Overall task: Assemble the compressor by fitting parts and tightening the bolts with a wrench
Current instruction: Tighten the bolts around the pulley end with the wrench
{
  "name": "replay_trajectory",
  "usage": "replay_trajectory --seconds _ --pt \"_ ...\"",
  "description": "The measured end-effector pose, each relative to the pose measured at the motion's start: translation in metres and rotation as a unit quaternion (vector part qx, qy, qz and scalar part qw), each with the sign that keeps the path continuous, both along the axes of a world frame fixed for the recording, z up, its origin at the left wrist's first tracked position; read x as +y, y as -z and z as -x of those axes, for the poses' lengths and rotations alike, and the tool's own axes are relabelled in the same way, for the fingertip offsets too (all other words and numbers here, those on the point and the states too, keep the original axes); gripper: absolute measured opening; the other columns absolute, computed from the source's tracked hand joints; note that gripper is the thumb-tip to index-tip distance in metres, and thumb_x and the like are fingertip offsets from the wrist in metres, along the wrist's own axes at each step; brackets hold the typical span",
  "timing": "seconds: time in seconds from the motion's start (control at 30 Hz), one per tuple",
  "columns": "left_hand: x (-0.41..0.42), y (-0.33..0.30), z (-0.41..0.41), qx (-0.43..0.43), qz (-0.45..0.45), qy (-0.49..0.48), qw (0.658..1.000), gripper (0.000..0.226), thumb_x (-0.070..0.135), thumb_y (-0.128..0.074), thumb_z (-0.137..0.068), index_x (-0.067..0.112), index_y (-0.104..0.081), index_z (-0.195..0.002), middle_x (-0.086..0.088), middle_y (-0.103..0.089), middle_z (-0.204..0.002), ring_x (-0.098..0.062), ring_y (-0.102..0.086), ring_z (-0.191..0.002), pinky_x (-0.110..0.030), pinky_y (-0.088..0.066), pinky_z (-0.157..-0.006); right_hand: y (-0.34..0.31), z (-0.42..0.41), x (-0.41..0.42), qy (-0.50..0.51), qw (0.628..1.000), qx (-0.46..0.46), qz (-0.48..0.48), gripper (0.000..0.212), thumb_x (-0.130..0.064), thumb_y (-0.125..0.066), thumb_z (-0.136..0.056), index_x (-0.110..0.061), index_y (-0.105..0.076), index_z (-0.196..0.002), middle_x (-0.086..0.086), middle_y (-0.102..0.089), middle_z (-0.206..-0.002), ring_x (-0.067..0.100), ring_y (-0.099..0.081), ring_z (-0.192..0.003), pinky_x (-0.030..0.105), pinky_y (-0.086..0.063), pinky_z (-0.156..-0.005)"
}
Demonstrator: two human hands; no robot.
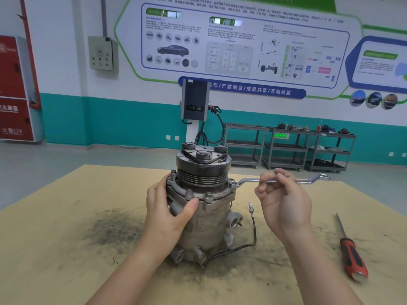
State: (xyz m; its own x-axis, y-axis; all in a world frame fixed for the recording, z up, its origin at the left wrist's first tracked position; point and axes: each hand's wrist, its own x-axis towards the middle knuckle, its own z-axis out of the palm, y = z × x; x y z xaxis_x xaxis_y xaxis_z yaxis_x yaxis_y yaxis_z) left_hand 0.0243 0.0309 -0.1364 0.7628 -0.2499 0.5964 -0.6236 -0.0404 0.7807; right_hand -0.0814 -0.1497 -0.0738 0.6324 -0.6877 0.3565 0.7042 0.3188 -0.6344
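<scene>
A grey metal compressor [209, 225] stands upright on the tan table [55, 238], pulley and clutch plate on top. Several bolts [208, 196] sit around its flange. My left hand [169, 208] grips the compressor's left side, thumb across the front just under the flange. A silver ring wrench [248, 180] lies level, its ring end seated on a bolt at the flange's right side. My right hand [284, 199] holds the wrench's shaft near its middle, fingers curled over it. A black cable with a white connector [251, 209] runs from the compressor's base.
A red-and-black screwdriver [352, 254] lies at the table's right. Dark grime stains the table left of the compressor. Beyond the table stand a charging post [195, 102] and metal shelving carts [286, 148] against the wall.
</scene>
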Motion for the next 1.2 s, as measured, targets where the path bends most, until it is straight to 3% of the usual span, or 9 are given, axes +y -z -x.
replay_trajectory --seconds 0.17,0.3,0.4,0.57,0.7,0.8,0.93,1.03,1.2 --pt "0.0 -0.001 -0.001 -0.002 -0.013 -0.01 1.0 0.076 0.074 -0.052 -0.063 0.046 -0.03 -0.131 0.031 -0.031 -0.119 -0.001 -0.037 -0.125 -0.016 -0.027 -0.102 0.014 0.001 0.017 0.122 0.989 -0.016 0.081 0.021 -0.008 -0.03 -0.105 -0.014 -0.043 -0.089 0.005 -0.065 -0.066 0.017 -0.053 -0.05 0.026 -0.045 -0.053" --pt "-0.001 -0.003 0.0 0.002 -0.012 -0.018 1.0 0.078 0.074 -0.051 -0.061 0.043 -0.031 -0.13 0.025 -0.033 -0.116 -0.001 -0.037 -0.122 -0.003 -0.025 -0.092 0.026 0.002 0.044 0.278 0.934 -0.023 0.224 0.025 -0.024 -0.04 -0.1 -0.042 -0.051 -0.086 0.006 -0.071 -0.084 0.021 -0.059 -0.06 0.028 -0.05 -0.061" --pt "-0.001 -0.002 0.0 0.001 -0.013 -0.02 1.0 0.075 0.07 -0.055 -0.064 0.042 -0.032 -0.13 0.023 -0.033 -0.116 -0.001 -0.037 -0.122 -0.002 -0.025 -0.091 0.026 0.004 0.047 0.333 0.899 -0.018 0.284 0.027 -0.027 -0.042 -0.1 -0.049 -0.053 -0.088 -0.002 -0.071 -0.087 0.018 -0.063 -0.067 0.023 -0.05 -0.066" --pt "-0.001 -0.002 -0.001 0.002 -0.001 -0.032 0.999 0.087 0.073 -0.053 -0.059 0.034 -0.037 -0.136 0.025 -0.033 -0.112 0.002 -0.039 -0.117 -0.005 -0.026 -0.092 0.036 0.002 0.061 0.339 0.85 -0.017 0.402 0.014 -0.035 -0.043 -0.1 -0.036 -0.057 -0.1 -0.016 -0.061 -0.098 0.009 -0.062 -0.088 0.022 -0.049 -0.078" --pt "-0.003 -0.001 -0.001 0.0 0.007 -0.042 0.999 0.082 0.073 -0.053 -0.059 0.038 -0.038 -0.131 0.034 -0.032 -0.111 0.015 -0.041 -0.109 0.003 -0.03 -0.086 0.027 0.008 0.064 0.306 0.836 0.001 0.455 0.013 -0.037 -0.04 -0.1 -0.037 -0.053 -0.101 -0.013 -0.061 -0.096 0.01 -0.062 -0.09 0.025 -0.05 -0.077" --pt "-0.002 -0.002 0.001 0.002 0.003 -0.054 0.999 0.079 0.073 -0.054 -0.059 0.04 -0.039 -0.129 0.033 -0.034 -0.111 0.012 -0.043 -0.111 -0.002 -0.031 -0.089 0.01 0.018 0.05 0.304 0.893 -0.053 0.329 0.014 -0.022 -0.036 -0.1 -0.031 -0.046 -0.099 -0.002 -0.068 -0.086 0.011 -0.062 -0.074 0.019 -0.048 -0.068" --pt "-0.007 -0.002 0.016 -0.009 -0.026 -0.124 0.992 0.085 0.075 -0.051 -0.061 0.031 -0.04 -0.133 0.012 -0.036 -0.114 -0.01 -0.042 -0.116 -0.024 -0.033 -0.099 -0.003 0.023 0.028 0.09 0.992 -0.068 0.05 0.018 -0.004 -0.029 -0.102 -0.014 -0.043 -0.095 0.007 -0.067 -0.065 0.016 -0.056 -0.054 0.023 -0.047 -0.052" --pt "-0.017 -0.002 0.038 -0.031 -0.05 -0.203 0.977 0.094 0.072 -0.056 -0.067 0.018 -0.036 -0.141 0.004 -0.03 -0.118 -0.016 -0.03 -0.119 -0.034 -0.034 -0.102 -0.003 0.019 0.024 -0.022 0.999 -0.038 -0.012 0.02 -0.002 -0.029 -0.101 -0.01 -0.046 -0.096 0.009 -0.063 -0.061 0.015 -0.055 -0.049 0.021 -0.045 -0.047" --pt "-0.022 -0.008 0.055 -0.002 -0.065 -0.228 0.971 0.102 0.066 -0.063 -0.064 0.013 -0.031 -0.145 -0.006 -0.032 -0.127 -0.018 -0.026 -0.12 -0.042 -0.035 -0.105 0.0 0.015 0.019 -0.038 0.999 -0.033 0.002 0.021 0.0 -0.027 -0.1 -0.01 -0.045 -0.094 0.01 -0.063 -0.061 0.015 -0.057 -0.051 0.022 -0.045 -0.048"
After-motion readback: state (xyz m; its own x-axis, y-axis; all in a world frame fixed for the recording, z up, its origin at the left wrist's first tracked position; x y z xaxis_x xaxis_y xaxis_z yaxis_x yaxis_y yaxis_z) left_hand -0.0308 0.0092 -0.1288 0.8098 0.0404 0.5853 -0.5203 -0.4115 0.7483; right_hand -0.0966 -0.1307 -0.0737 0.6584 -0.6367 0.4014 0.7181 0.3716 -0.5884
